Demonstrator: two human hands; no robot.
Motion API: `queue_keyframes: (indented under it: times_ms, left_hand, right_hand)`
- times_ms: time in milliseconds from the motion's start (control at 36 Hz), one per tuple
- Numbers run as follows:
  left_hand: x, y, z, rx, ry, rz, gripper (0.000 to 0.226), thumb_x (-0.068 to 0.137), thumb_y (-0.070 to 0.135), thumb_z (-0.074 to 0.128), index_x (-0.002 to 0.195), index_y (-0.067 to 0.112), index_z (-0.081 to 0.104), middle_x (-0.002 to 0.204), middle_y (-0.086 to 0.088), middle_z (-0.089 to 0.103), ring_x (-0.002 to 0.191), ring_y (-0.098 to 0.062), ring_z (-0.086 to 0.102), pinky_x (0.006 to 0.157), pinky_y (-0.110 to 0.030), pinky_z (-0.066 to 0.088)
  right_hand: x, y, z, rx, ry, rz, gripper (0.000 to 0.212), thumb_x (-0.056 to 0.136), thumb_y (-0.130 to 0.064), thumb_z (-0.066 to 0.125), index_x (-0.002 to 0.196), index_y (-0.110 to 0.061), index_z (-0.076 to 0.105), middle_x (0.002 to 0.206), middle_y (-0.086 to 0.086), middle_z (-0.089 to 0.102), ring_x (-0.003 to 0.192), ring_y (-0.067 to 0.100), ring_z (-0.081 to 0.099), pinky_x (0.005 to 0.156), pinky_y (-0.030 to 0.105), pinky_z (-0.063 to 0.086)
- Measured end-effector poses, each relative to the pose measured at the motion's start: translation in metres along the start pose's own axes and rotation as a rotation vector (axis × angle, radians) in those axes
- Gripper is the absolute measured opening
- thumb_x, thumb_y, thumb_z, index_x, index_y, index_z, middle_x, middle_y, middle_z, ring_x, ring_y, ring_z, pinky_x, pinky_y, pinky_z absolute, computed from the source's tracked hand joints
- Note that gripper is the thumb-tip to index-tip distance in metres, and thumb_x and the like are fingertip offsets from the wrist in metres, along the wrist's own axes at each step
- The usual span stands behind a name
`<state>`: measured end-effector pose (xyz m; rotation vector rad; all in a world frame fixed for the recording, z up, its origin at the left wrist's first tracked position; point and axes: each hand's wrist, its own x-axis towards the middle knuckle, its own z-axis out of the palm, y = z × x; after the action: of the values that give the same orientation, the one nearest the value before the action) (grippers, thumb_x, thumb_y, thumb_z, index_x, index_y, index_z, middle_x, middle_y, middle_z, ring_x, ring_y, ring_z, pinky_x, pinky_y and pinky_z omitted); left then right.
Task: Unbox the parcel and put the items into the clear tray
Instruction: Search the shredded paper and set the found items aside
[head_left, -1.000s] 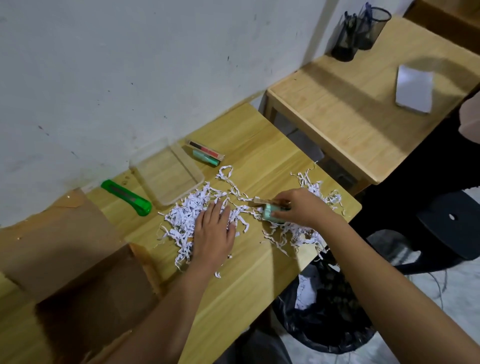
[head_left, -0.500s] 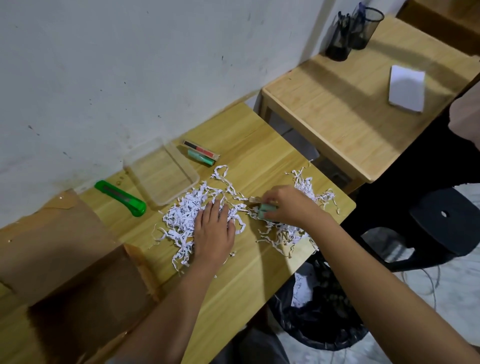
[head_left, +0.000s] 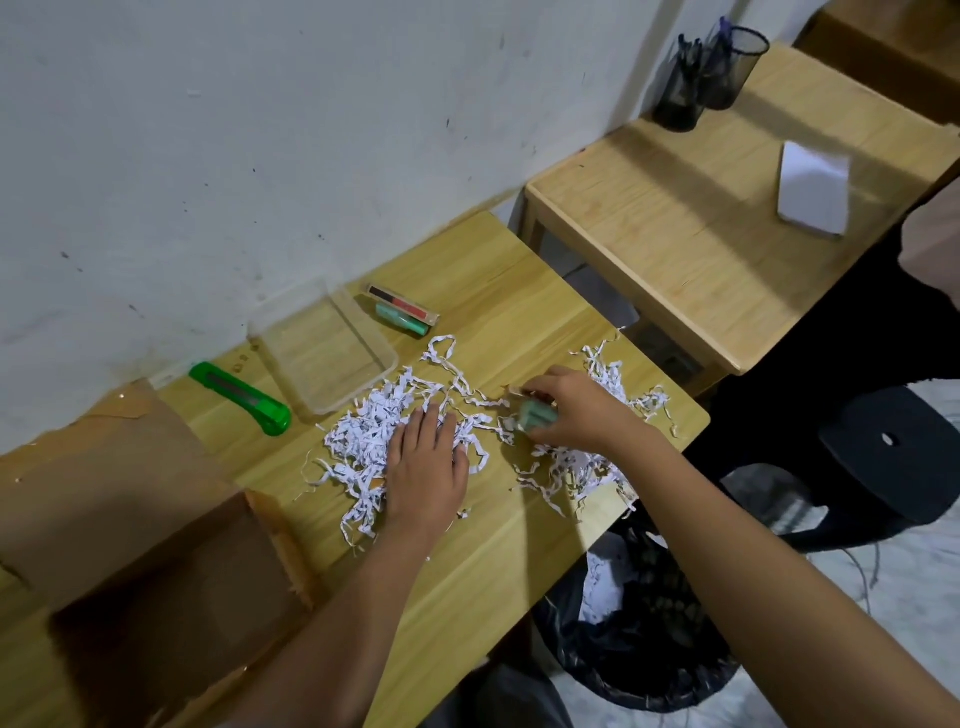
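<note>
An opened brown cardboard parcel sits at the left of the wooden table. White shredded paper is strewn over the table's middle. My left hand lies flat on it, fingers spread. My right hand is shut on a small mint-green item among the shreds. The clear tray stands by the wall with nothing inside. Beside it to the right lie a mint-green marker and a flat red-and-black pack.
A green box cutter lies left of the tray. A black-bagged bin stands under the table's right end. A second wooden table to the right holds two mesh pen cups and a white notepad. A black stool is at far right.
My right hand with the mint-green item has edged slightly left over the shreds. My left hand has stayed flat on the paper.
</note>
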<state>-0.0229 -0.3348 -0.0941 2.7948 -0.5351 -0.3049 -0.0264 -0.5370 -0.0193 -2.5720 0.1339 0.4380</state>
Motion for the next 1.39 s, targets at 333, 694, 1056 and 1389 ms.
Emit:
queue_keyframes:
  times_ms: [333,694,1056,1389]
  left_hand:
    - [-0.001,0.002,-0.001,0.015,-0.034,0.0,0.05,0.098,0.035,0.023,0.145,0.02,0.027,0.157,-0.001,0.017,0.145,-0.017,0.01,0.117,-0.036,0.004]
    - [0.001,0.009,-0.005,-0.007,-0.011,-0.025,0.048,0.097,0.034,0.027,0.143,0.018,0.031,0.156,-0.003,0.02,0.145,-0.017,0.012,0.117,-0.035,0.005]
    - [0.021,0.06,0.011,-0.215,-0.069,0.084,0.063,0.098,0.045,0.014,0.147,0.012,-0.009,0.158,-0.002,-0.008,0.144,-0.011,-0.013,0.117,-0.029,-0.008]
    - [0.02,0.072,0.035,-0.03,-0.071,0.111,0.07,0.08,0.048,-0.014,0.137,0.009,-0.022,0.156,-0.011,-0.013,0.143,-0.019,-0.017,0.114,-0.035,-0.017]
  right_hand:
    - [0.008,-0.019,-0.012,0.381,0.28,0.002,0.052,0.072,-0.019,0.076,0.115,-0.009,0.048,0.1,0.001,0.057,0.087,0.015,0.058,0.074,0.027,0.052]
    - [0.014,-0.017,-0.029,0.128,0.175,-0.066,0.049,0.066,-0.019,0.077,0.111,-0.013,0.058,0.104,0.008,0.061,0.092,0.023,0.059,0.08,0.044,0.055]
    - [-0.005,0.01,0.007,0.595,0.342,0.186,0.046,0.068,-0.006,0.079,0.107,-0.009,0.055,0.099,0.007,0.06,0.086,0.019,0.064,0.075,0.025,0.056]
    - [-0.015,0.04,-0.009,0.124,0.11,0.137,0.04,0.066,-0.023,0.079,0.103,-0.017,0.066,0.096,0.007,0.071,0.087,0.024,0.065,0.076,0.043,0.056]
